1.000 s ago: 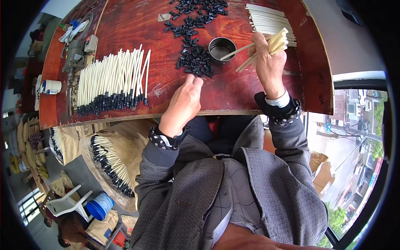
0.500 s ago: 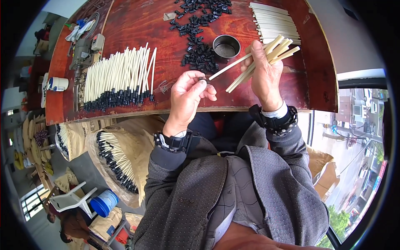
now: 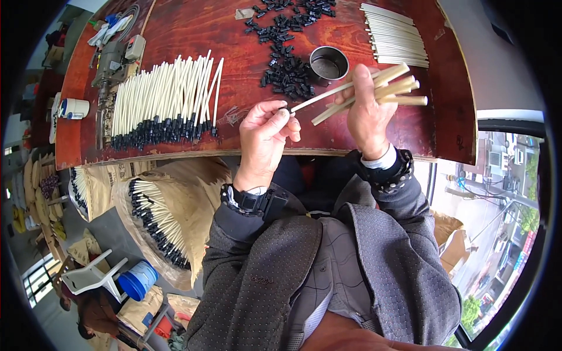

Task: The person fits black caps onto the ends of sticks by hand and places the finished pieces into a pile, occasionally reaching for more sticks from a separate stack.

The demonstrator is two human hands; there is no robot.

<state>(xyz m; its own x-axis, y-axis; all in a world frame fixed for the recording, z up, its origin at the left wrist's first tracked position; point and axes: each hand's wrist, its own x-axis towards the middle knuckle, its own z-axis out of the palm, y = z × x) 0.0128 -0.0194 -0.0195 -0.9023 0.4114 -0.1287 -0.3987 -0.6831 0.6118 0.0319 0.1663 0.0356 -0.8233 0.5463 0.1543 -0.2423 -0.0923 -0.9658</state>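
Observation:
My left hand (image 3: pixel 264 137) is closed, pinching a small black plastic cap (image 3: pixel 285 107) between thumb and fingers. The tip of one pale stick (image 3: pixel 319 96) meets that cap; how far it sits inside is hidden by my fingertips. My right hand (image 3: pixel 370 114) is wrapped round a bundle of cream-coloured sticks (image 3: pixel 393 88), and the stick at the cap comes from this bundle. Just beyond my right hand stands a round dark metal cup (image 3: pixel 328 63). Loose black caps (image 3: pixel 288 76) lie in a long heap past my left hand.
Capped sticks (image 3: pixel 170 99) lie piled on the red wooden table (image 3: pixel 234 52) at left. Plain sticks (image 3: pixel 395 36) lie at far right. A metal clamp-like device (image 3: pixel 111 64) sits at the left edge. Below, a paper sack (image 3: pixel 199 199) holds capped sticks; a blue bucket (image 3: pixel 138 279) stands nearby.
The stick's tip and the black cap have come together, where a small gap showed before. The bundle in my right hand has tilted flatter. The whole view has shifted slightly.

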